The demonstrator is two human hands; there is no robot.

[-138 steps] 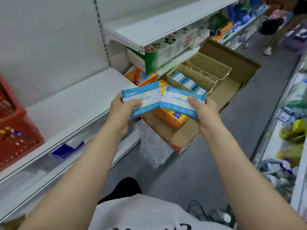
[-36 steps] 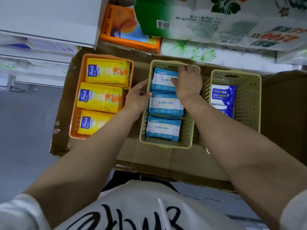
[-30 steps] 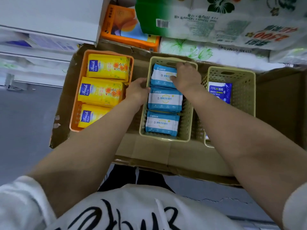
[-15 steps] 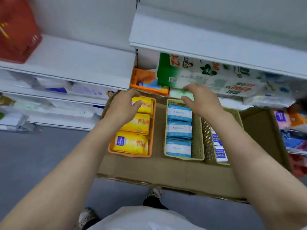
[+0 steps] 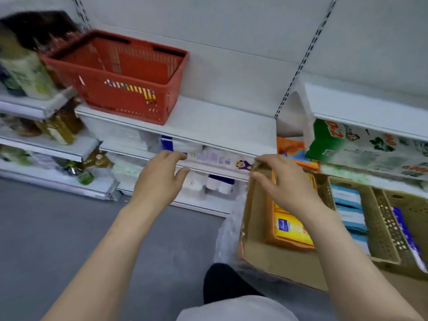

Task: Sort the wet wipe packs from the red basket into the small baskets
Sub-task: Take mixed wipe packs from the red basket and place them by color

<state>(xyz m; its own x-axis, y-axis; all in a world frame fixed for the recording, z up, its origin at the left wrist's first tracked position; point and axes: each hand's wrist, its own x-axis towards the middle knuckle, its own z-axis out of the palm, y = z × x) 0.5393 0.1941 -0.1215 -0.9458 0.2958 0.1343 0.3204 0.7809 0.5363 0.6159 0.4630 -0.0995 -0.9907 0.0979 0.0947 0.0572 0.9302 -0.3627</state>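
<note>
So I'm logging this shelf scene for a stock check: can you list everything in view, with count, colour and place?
red basket: one, red, on the white shelf, upper left.
orange basket: one, orange, in the cardboard tray, holding yellow packs.
beige baskets: at least two, in the tray right of the orange one.
blue-and-white packs: several, in the nearer beige basket.
cardboard tray: one, brown, lower right.
white shelf: white, under the red basket.
bottles: several, blurred, far-left shelves.
tissue bundle: green and white, right shelf.
left hand: empty, fingers relaxed, before the lower shelves.
right hand: empty, fingers spread, over the orange basket.
</note>
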